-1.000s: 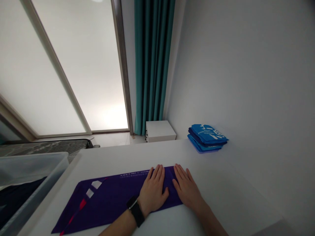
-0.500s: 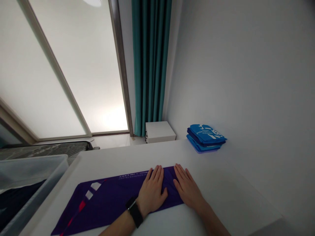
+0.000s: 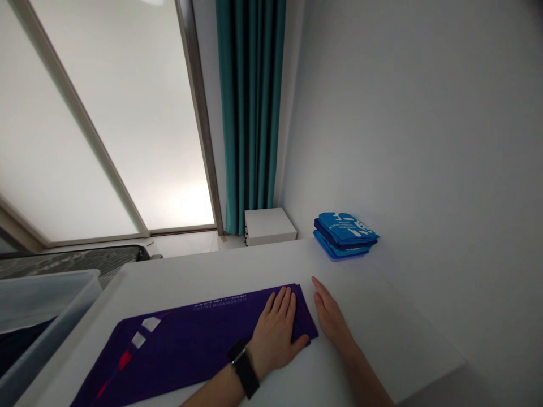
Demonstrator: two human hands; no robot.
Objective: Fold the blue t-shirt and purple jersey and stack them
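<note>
A purple shirt, folded into a long strip with white lettering and a white and red stripe, lies flat on the white table. My left hand, with a black watch on its wrist, rests palm down near the shirt's right end, fingers stretched out. Just past that end, my right hand is turned on its edge above the table, apart from the cloth. Its fingers are extended and hold nothing. Farther back stands a stack of folded blue shirts with white print on top.
At the left is a translucent plastic bin with dark cloth inside. A white box stands beyond the table's far edge, in front of a teal curtain. The grey wall bounds the right side.
My left hand has slid right along the purple shirt towards its end. My right hand has come off the cloth and turned onto its edge. The view has shifted slightly.
</note>
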